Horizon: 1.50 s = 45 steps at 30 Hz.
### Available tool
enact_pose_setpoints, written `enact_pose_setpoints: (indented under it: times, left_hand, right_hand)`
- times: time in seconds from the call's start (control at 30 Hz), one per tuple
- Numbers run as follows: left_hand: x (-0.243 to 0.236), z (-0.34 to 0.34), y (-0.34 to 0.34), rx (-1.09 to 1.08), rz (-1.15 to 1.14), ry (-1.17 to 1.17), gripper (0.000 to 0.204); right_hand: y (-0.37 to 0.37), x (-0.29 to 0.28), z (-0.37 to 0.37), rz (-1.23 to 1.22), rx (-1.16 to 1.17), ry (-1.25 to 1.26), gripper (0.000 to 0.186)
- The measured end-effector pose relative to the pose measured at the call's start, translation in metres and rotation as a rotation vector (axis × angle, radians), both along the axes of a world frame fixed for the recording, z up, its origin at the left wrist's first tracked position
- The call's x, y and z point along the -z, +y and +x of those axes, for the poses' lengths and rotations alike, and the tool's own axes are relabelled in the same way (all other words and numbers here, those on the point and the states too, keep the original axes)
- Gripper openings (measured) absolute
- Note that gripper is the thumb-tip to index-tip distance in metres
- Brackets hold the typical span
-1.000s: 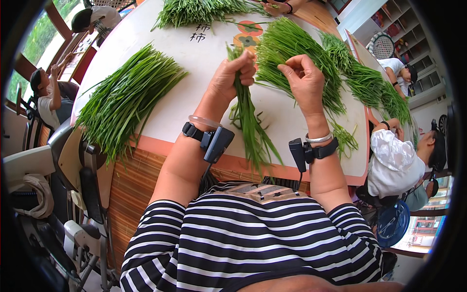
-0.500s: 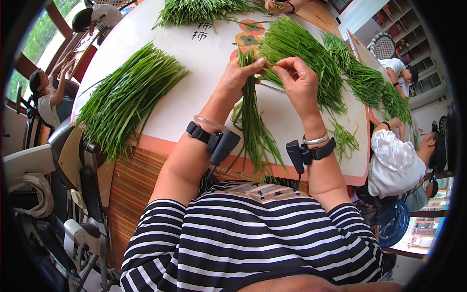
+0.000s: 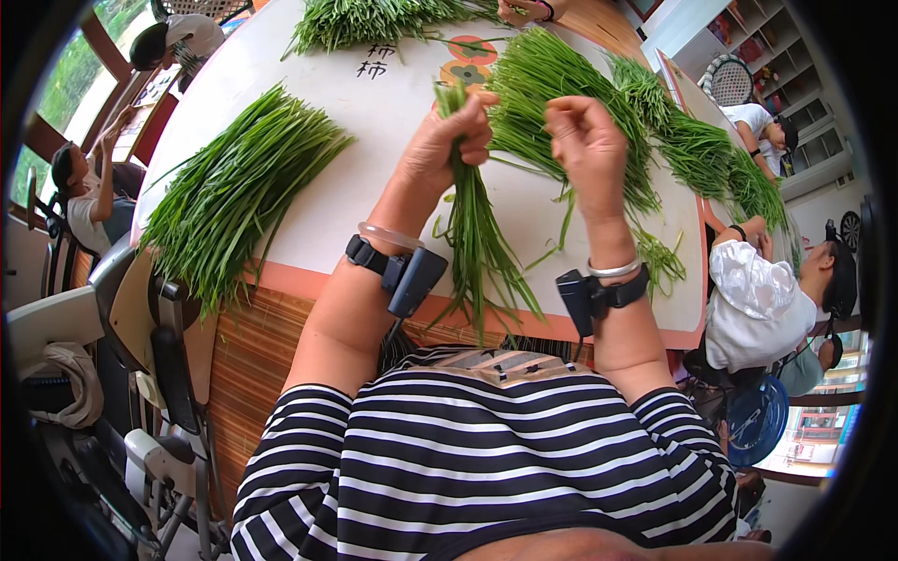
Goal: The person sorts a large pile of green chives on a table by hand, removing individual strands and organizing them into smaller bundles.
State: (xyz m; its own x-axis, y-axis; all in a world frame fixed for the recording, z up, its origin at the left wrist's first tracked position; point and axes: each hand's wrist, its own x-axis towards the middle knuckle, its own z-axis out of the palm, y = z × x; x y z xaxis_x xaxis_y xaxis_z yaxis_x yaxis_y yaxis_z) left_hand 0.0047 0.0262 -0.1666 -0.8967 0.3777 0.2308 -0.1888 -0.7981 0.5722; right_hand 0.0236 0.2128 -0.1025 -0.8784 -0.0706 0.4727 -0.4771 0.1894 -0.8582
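Head view: left pile (image 3: 243,182) of green blades on the table (image 3: 374,131), lower tips past the near edge (image 3: 299,279). Bare tabletop between pile and wearer's left hand (image 3: 451,140), giving room to move. Left fingers closed round a bunch (image 3: 472,224), hanging toward that edge. Step looks like picking over the bunch; next move likely calls for steady left grip, fine right pinch. Right hand (image 3: 591,140) apart from it, fingers curled narrow, blurred; cannot tell if holding anything. Big pile (image 3: 571,75) crowds behind; scraps (image 3: 662,262) farther right.
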Motion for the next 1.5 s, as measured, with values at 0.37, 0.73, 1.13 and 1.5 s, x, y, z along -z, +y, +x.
enact_pose_setpoints:
  times: [0.37, 0.73, 1.13, 1.5]
  left_hand:
    - [0.009, -0.011, -0.007, -0.206, 0.062, -0.174, 0.022]
    - [0.015, -0.013, -0.011, 0.135, 0.095, -0.138, 0.02]
    - [0.004, 0.004, 0.013, -0.108, -0.33, -0.163, 0.025]
    - [0.012, -0.012, -0.017, 0.168, 0.115, 0.043, 0.022]
  right_hand:
    - [0.017, 0.028, -0.02, 0.265, -0.098, -0.32, 0.016]
    - [0.03, 0.07, -0.028, 0.767, 0.257, 0.271, 0.008]
    - [0.001, 0.045, -0.006, 0.261, -0.06, -0.09, 0.007]
    - [0.035, 0.059, -0.016, 0.688, 0.044, 0.025, 0.007]
